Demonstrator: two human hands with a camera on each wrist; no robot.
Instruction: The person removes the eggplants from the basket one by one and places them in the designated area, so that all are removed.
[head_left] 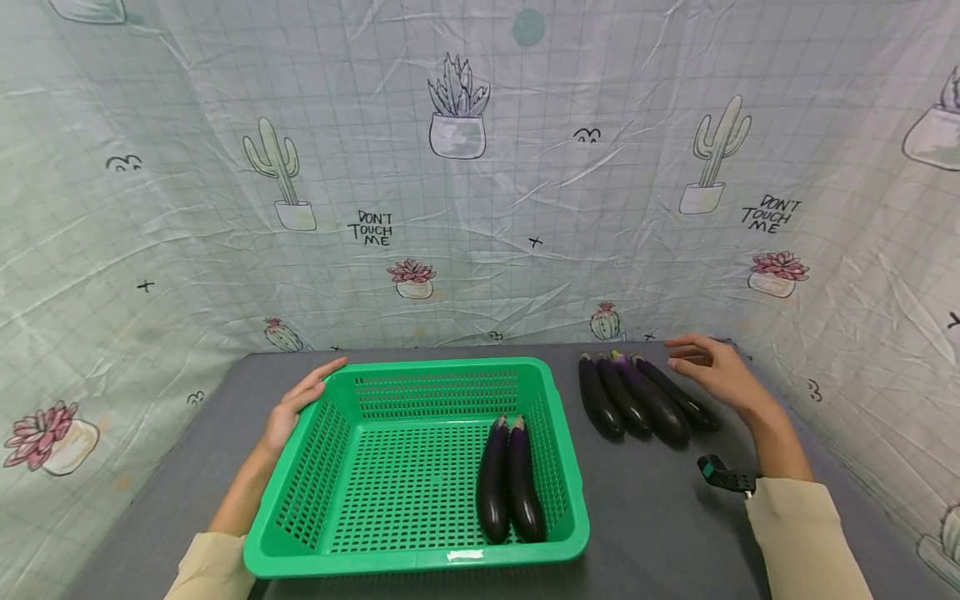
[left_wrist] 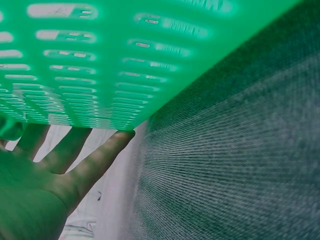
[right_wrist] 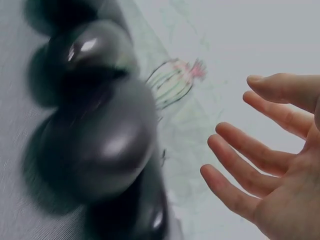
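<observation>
A green plastic basket (head_left: 435, 563) with slotted walls stands at the front middle of the table. Two dark purple eggplants (head_left: 492, 483) lie side by side along its right part. My left hand (head_left: 283, 417) rests against the basket's left side, fingers extended along the outer wall in the left wrist view. Several more eggplants (head_left: 636, 398) lie in a row on the table to the right of the basket. Above their far right end hovers my right hand (head_left: 712, 371), fingers loosely bent and apart from the eggplants. The right wrist view shows nothing in that hand (right_wrist: 280, 165).
A dark grey cloth (head_left: 637, 525) covers the table. Behind and at both sides hangs a pale plastic curtain (head_left: 480, 250) printed with cacti, close to the table's back edge. A black wrist device (head_left: 726, 475) sticks out from my right sleeve.
</observation>
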